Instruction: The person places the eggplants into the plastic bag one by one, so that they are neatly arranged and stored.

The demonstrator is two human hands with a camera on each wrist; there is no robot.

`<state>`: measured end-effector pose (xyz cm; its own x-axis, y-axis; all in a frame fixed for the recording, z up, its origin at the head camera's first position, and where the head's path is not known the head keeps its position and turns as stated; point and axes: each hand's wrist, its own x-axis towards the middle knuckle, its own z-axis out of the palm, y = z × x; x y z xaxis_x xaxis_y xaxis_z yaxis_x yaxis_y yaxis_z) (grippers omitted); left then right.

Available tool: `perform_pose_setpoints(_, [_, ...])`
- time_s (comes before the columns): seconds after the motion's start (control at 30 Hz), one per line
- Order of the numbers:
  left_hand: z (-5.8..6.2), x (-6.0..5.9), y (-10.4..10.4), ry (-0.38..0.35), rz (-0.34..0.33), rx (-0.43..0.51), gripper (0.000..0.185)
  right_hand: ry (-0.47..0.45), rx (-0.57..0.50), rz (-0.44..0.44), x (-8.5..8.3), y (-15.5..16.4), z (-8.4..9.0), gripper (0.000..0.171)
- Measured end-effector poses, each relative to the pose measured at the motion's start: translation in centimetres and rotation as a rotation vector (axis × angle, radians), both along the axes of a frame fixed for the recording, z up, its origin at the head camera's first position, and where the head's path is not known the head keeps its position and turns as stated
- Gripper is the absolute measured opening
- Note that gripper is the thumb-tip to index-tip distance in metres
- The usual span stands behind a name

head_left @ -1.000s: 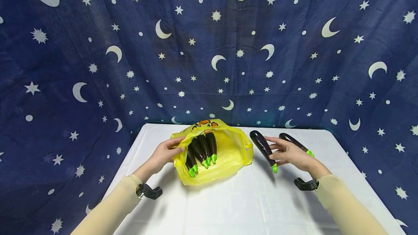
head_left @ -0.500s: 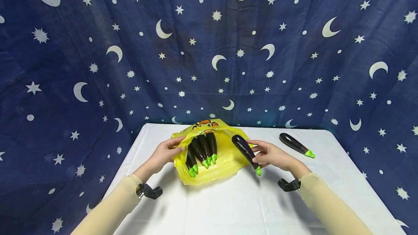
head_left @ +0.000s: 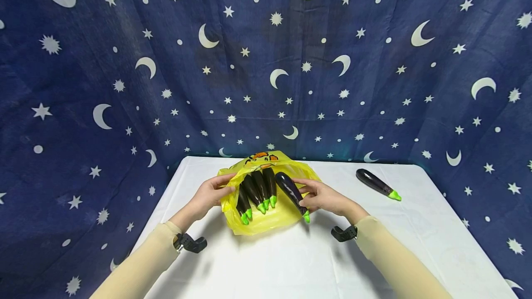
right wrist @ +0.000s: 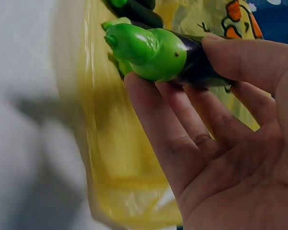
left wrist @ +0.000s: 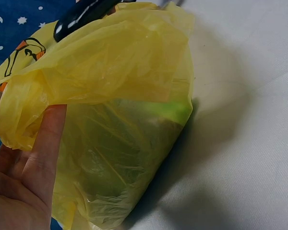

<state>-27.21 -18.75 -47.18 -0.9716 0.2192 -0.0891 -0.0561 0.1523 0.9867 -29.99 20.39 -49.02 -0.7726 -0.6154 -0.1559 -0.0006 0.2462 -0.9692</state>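
A yellow plastic bag [head_left: 259, 229] lies on its side with its mouth facing me. Several dark eggplants [head_left: 252, 190] with bright green stems rest inside, toward its left. My left hand [head_left: 208, 198] holds the bag's left rim, thumb and fingers on either side of the plastic, as the left wrist view also shows. In my right hand [head_left: 326, 201] another eggplant [head_left: 290, 190] is pinched between thumb and fingertips. It overlaps the bag's mouth, green stem toward me. The right wrist view shows that stem end [right wrist: 149, 52] close up, over the yellow plastic.
One more eggplant [head_left: 376, 183] lies on the white-covered table [head_left: 291, 266], to the right of the bag. Behind the table hangs a dark blue curtain [head_left: 249, 82] with moons and stars. Each wrist wears a black strap device [head_left: 189, 242].
My right hand has carried the eggplant leftward, from the right of the bag to in front of its mouth. My left hand and the bag have stayed in place.
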Motion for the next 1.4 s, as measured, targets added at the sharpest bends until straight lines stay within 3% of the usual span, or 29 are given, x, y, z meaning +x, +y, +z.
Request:
perform_pose_setpoints(0.2, [0.1, 0.0, 0.0, 0.001, -0.006, 0.003, 0.054, 0.008, 0.029, -0.049, -0.5, -2.3, -0.3, 0.076])
perform_pose_setpoints(0.5, [0.3, 0.0, 0.0, 0.004, -0.008, -0.003, 0.054, 0.083, 0.105, -0.217, -1.4, -5.8, -1.5, 0.077])
perform_pose_setpoints(0.73, [0.2, 0.0, 0.1, 0.000, -0.007, -0.004, 0.054, 0.063, 0.083, -0.371, -2.2, -7.3, -2.4, 0.078])
perform_pose_setpoints(0.9, [0.2, 0.1, 0.1, 0.006, -0.009, -0.005, 0.054, 0.076, 0.062, -0.423, -2.7, -7.9, -3.0, 0.079])
perform_pose_setpoints(1.4, [0.0, -0.1, -0.1, 0.000, -0.019, -0.011, 0.054, 0.155, 0.154, -0.518, -3.5, -9.1, -4.5, 0.074])
